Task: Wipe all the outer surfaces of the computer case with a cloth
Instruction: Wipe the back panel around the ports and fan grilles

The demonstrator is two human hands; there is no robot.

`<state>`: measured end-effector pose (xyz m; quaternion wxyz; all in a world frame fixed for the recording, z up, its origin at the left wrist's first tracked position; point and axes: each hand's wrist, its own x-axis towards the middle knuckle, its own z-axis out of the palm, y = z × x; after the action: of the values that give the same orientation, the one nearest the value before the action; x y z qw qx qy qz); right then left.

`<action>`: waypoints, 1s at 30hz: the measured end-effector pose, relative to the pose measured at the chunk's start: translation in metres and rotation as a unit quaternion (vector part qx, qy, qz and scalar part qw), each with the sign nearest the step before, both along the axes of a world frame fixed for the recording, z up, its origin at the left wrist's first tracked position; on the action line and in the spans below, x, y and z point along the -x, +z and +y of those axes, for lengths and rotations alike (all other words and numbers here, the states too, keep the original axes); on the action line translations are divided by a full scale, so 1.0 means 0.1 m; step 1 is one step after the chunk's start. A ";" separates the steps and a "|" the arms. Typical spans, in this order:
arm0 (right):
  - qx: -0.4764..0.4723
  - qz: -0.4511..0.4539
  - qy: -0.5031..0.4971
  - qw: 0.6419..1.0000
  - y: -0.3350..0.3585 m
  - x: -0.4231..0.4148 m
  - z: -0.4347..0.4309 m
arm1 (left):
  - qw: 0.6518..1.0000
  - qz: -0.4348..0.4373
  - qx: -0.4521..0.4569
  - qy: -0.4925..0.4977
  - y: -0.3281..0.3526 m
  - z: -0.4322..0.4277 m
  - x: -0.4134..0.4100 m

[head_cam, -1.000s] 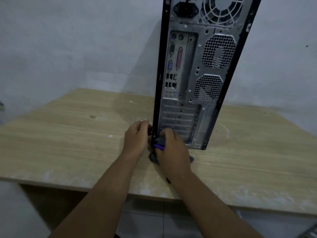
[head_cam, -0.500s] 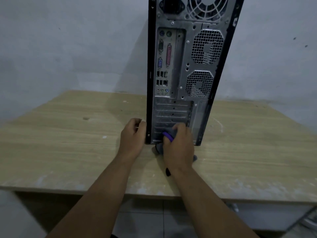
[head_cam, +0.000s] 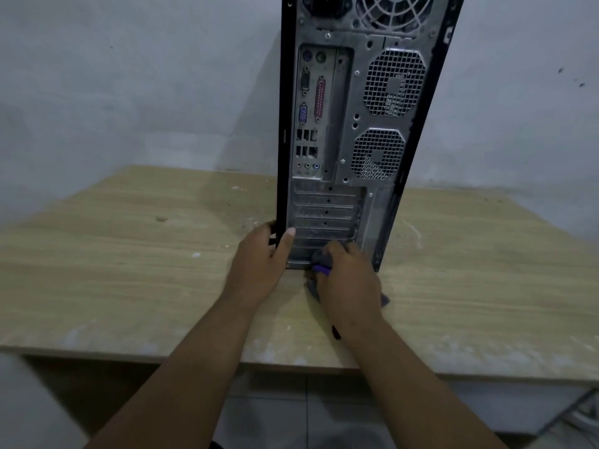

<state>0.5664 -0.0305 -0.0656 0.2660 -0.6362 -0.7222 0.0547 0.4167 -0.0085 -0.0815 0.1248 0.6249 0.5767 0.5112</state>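
- The computer case (head_cam: 351, 131) stands upright on the bench (head_cam: 123, 273) with its bare metal rear panel facing the camera. Its foot is directly ahead of both grips.
- The left grip (head_cam: 259, 264) is clamped round the case's lower left edge, thumb on the rear panel and fingers round the black side. This is probably to steady the tall case against the push of wiping.
- The right grip (head_cam: 350, 286) is closed on a grey cloth (head_cam: 322, 256) with a purple hem. It presses the cloth to the lowest slot covers, just right of the left grip's thumb.
- Most of the cloth is hidden under the right grip, and a corner trails onto the bench to its right.
- The case's top is cut off, and its sides and front are unseen, so I cannot tell how much is already clean.
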 end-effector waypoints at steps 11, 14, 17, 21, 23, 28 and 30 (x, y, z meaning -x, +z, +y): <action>-0.061 -0.102 0.111 0.987 0.07 0.35 0.09 | 0.999 0.023 -0.003 0.038 0.02 0.02 -0.01; -0.041 -0.102 0.088 0.990 0.07 0.28 0.11 | 0.998 0.040 -0.014 0.036 -0.02 0.02 0.01; -0.028 -0.109 0.069 0.991 0.06 0.18 0.13 | 0.999 0.026 -0.019 0.032 -0.01 0.01 0.01; -0.045 -0.130 0.054 0.989 0.10 0.20 0.13 | 0.998 0.024 -0.017 0.047 0.00 0.03 0.01; -0.063 -0.147 0.067 0.985 0.09 0.29 0.11 | 0.998 0.028 -0.009 0.056 0.00 0.04 0.01; -0.070 -0.151 0.085 0.982 0.07 0.37 0.09 | 0.997 0.041 -0.002 0.067 -0.01 0.06 0.00; -0.058 -0.150 0.084 0.983 0.08 0.32 0.10 | 0.995 0.067 -0.003 0.076 -0.03 0.04 0.00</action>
<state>0.5344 -0.0204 -0.0579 0.1856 -0.5576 -0.8068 -0.0611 0.4170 -0.0048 -0.0845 0.0451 0.6126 0.6279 0.4780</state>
